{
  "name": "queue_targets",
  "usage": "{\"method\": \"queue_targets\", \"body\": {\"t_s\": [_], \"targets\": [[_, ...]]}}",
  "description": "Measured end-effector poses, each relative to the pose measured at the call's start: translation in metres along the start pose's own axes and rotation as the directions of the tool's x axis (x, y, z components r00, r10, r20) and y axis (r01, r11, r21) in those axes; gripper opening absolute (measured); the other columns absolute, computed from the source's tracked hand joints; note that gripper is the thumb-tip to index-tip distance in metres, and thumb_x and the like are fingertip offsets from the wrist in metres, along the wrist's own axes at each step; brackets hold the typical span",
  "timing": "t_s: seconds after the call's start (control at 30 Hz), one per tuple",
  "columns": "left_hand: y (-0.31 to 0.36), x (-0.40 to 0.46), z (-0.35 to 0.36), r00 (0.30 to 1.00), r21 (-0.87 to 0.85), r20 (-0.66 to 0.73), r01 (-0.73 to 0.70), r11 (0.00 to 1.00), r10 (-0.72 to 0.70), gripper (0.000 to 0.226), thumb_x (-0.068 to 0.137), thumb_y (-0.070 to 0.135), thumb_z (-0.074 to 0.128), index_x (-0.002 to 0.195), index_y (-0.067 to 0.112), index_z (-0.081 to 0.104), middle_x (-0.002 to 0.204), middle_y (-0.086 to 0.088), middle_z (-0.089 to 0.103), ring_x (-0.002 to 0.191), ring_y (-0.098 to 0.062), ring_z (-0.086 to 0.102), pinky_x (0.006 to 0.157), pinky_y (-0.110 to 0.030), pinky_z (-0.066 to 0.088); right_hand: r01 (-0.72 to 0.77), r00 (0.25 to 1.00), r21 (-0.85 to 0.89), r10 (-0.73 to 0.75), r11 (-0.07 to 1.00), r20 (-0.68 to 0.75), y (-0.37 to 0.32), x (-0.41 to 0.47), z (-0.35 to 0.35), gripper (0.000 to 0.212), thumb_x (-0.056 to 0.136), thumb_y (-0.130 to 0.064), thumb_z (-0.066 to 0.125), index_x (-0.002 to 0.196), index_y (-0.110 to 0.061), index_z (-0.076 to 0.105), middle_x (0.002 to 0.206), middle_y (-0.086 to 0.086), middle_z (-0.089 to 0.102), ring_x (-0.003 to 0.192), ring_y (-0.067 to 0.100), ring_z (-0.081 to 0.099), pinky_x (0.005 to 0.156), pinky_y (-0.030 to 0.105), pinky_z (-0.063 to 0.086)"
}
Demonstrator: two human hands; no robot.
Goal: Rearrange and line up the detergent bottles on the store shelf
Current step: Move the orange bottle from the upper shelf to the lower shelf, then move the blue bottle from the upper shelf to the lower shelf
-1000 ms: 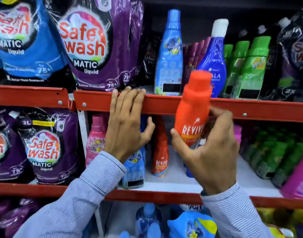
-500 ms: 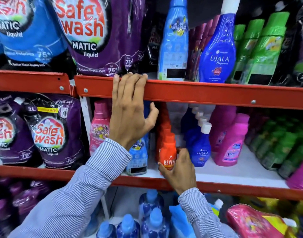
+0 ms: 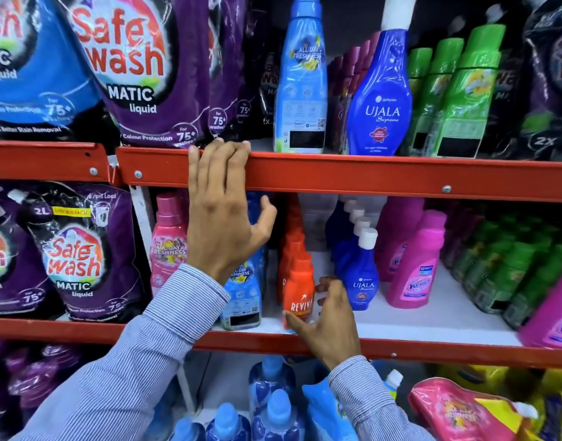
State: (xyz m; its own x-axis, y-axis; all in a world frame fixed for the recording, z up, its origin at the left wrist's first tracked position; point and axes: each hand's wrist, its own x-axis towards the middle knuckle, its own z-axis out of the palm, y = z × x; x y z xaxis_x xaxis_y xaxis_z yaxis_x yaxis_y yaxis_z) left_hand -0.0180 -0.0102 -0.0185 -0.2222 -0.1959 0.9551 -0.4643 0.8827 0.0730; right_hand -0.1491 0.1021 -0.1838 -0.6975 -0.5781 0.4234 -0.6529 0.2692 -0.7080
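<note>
From my feed, the left hand [image 3: 224, 218] is laid flat against the red metal shelf rail [image 3: 369, 176], fingers straight and close together with the tips hooked over the rail's top edge, thumb sticking out toward 3 o'clock. It's holding nothing but the rail.

The right hand [image 3: 329, 316] is down on the middle shelf, thumb touching the base of the small orange plastic Revive bottle [image 3: 298, 294], fingers loosely spread at the bottle's 3 o'clock side. I can't tell if they're actually gripping it or just touching. That bottle stands upright at the front of a row of matching orange ones, near the white shelf's front lip.

At its 9 o'clock, partly behind the left wrist, is a light blue plastic freshness bottle [image 3: 243, 297]. At its 3 o'clock, just beside the fingers, sits a dark blue Ujala bottle with a white cap [image 3: 362, 275], then a pink Vanish bottle [image 3: 415, 268] further out the same way.
</note>
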Motion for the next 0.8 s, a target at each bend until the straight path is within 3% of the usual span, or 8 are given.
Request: {"method": "queue_targets", "body": {"t_s": [0.1,0.2,0.33,0.47,0.6,0.8], "targets": [[0.004,0.000,0.000,1.000,-0.006,0.005,0.019,1.000,-0.019,0.067,0.082,0.027,0.064,0.142,-0.001,0.048,0.143,-0.020,0.053,0.145,-0.037,0.039,0.128,-0.056,0.015,0.082,0.993,0.055,-0.077,0.995,-0.093,-0.006,-0.003,-0.026,0.081,0.062,-0.056,0.080,0.125,-0.022,0.042,0.117,-0.004,0.054,0.100,0.017,0.059,0.086,0.040,0.054],[0.013,0.000,0.001,0.998,-0.030,-0.007,0.056,0.998,-0.056,0.070,0.082,0.030,0.063,0.143,0.000,0.047,0.146,-0.019,0.051,0.148,-0.037,0.034,0.129,-0.054,0.011,0.216,0.951,0.119,-0.181,0.969,-0.250,-0.026,0.000,-0.063,0.062,0.071,-0.051,0.077,0.119,-0.026,0.048,0.108,-0.009,0.056,0.088,0.011,0.059,0.077,0.036,0.055],[0.036,-0.001,0.009,1.000,-0.056,-0.010,-0.009,0.998,0.009,0.074,0.081,0.030,0.064,0.145,-0.002,0.046,0.150,-0.021,0.050,0.149,-0.038,0.035,0.127,-0.058,0.015,0.383,0.854,0.145,-0.290,0.912,-0.432,-0.063,0.016,-0.113,0.041,0.077,-0.034,0.075,0.110,-0.022,0.054,0.098,-0.005,0.060,0.083,0.011,0.060,0.070,0.025,0.052],[0.064,0.003,0.020,0.995,-0.069,-0.001,-0.097,0.993,0.097,0.075,0.081,0.029,0.067,0.146,-0.002,0.045,0.153,-0.020,0.049,0.149,-0.036,0.036,0.128,-0.056,0.017,0.491,0.719,0.066,-0.361,0.869,-0.594,-0.096,0.043,-0.152,0.035,0.079,-0.024,0.074,0.108,-0.011,0.058,0.099,0.002,0.062,0.090,0.019,0.061,0.080,0.034,0.053],[0.079,0.007,0.029,0.995,-0.046,0.024,-0.099,0.994,0.100,0.075,0.081,0.031,0.066,0.146,0.000,0.047,0.153,-0.018,0.049,0.148,-0.035,0.038,0.127,-0.057,0.016,0.422,0.653,-0.089,-0.370,0.902,-0.661,-0.123,0.078,-0.175,0.050,0.077,-0.038,0.071,0.113,-0.008,0.055,0.111,0.007,0.060,0.104,0.027,0.054,0.096,0.039,0.045],[0.082,0.012,0.029,0.999,-0.056,0.017,-0.050,0.997,0.051,0.061,0.081,0.033,0.060,0.134,0.004,0.059,0.134,-0.014,0.064,0.131,-0.035,0.056,0.125,-0.054,0.022,0.192,0.745,-0.199,-0.275,0.961,-0.608,-0.143,0.118,-0.175,0.086,0.063,-0.066,0.070,0.124,-0.010,0.045,0.126,0.011,0.052,0.115,0.033,0.049,0.098,0.042,0.040]]}}
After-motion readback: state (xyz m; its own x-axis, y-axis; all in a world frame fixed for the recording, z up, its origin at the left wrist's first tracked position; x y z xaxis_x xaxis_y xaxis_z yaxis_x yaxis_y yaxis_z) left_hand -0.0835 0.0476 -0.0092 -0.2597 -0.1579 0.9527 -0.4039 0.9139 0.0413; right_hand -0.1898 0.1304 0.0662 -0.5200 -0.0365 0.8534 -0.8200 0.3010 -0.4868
